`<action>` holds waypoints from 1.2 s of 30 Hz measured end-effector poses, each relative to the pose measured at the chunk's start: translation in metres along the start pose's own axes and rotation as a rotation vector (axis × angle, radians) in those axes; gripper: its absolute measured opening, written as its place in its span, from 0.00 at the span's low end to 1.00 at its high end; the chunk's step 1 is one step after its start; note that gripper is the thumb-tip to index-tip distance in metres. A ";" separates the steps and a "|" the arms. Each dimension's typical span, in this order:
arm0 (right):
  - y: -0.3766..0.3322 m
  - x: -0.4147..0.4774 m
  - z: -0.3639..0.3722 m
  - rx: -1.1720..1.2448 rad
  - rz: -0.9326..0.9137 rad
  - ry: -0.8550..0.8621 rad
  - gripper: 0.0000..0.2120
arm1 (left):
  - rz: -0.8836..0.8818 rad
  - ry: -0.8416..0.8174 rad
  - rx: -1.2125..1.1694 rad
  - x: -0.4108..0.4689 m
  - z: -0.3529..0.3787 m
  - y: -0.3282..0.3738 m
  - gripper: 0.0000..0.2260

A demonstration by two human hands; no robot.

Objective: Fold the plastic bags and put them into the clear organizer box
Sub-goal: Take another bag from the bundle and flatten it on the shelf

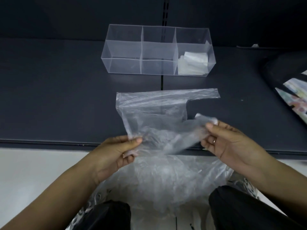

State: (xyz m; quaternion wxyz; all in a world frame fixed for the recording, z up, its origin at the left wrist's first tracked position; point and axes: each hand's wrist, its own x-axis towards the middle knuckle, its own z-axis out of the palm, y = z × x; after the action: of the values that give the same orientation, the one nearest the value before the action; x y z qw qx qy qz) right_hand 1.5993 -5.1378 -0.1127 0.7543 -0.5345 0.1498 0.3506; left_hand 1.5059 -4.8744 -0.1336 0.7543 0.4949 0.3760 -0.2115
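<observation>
A clear plastic bag (154,113) lies spread on the dark shelf surface, its far edge and one handle strip flat, its near edge lifted. My left hand (116,151) pinches the bag's near left corner. My right hand (222,140) pinches the near right handle, raised off the shelf. The clear organizer box (126,47) stands behind the bag with three compartments in a row. Folded white bags (192,63) fill its right compartment; the left and middle ones hold nothing. A heap of more clear bags (166,183) rests on my lap below my hands.
The dark shelf (58,97) ends at a front edge just under my hands, with pale floor to the left. A dark object with a colourful patterned item (292,95) lies at the right edge. A dark back wall rises behind the box.
</observation>
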 end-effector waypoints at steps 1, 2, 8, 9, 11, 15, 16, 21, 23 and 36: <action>-0.004 0.003 -0.003 0.061 0.004 0.024 0.05 | 0.011 0.060 -0.033 0.004 -0.001 -0.001 0.11; -0.010 0.006 -0.008 0.117 -0.003 0.060 0.04 | 0.030 0.114 -0.067 0.008 -0.003 -0.001 0.08; -0.029 0.015 -0.056 0.073 -0.116 0.425 0.09 | 0.240 0.383 0.200 0.017 -0.023 -0.005 0.11; -0.028 0.014 -0.062 -0.003 -0.143 0.465 0.08 | 0.260 0.396 0.255 0.017 -0.026 -0.005 0.13; -0.025 0.014 -0.066 -0.175 -0.172 0.445 0.05 | 0.284 0.361 0.278 0.014 -0.029 -0.005 0.20; -0.018 0.014 -0.055 -0.528 -0.065 0.170 0.18 | 0.243 0.299 0.216 0.009 -0.040 -0.005 0.21; -0.019 0.013 -0.051 -0.580 -0.037 0.117 0.21 | 0.229 0.293 0.182 0.008 -0.043 -0.006 0.19; -0.018 0.009 -0.047 -0.519 0.072 -0.002 0.23 | 0.206 0.225 0.047 0.001 -0.043 -0.011 0.13; -0.013 0.007 -0.046 -0.545 0.069 0.025 0.16 | 0.198 0.231 0.035 0.001 -0.040 -0.013 0.11; -0.003 0.018 -0.075 -0.758 -0.363 0.555 0.04 | 0.283 0.370 0.041 0.001 -0.030 -0.021 0.08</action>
State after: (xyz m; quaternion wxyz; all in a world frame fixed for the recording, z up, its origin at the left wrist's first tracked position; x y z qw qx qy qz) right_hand 1.6253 -5.1995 -0.1505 0.4877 -0.8614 0.1114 0.0883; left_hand 1.4818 -4.8557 -0.1537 0.6843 0.5884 0.4305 -0.0168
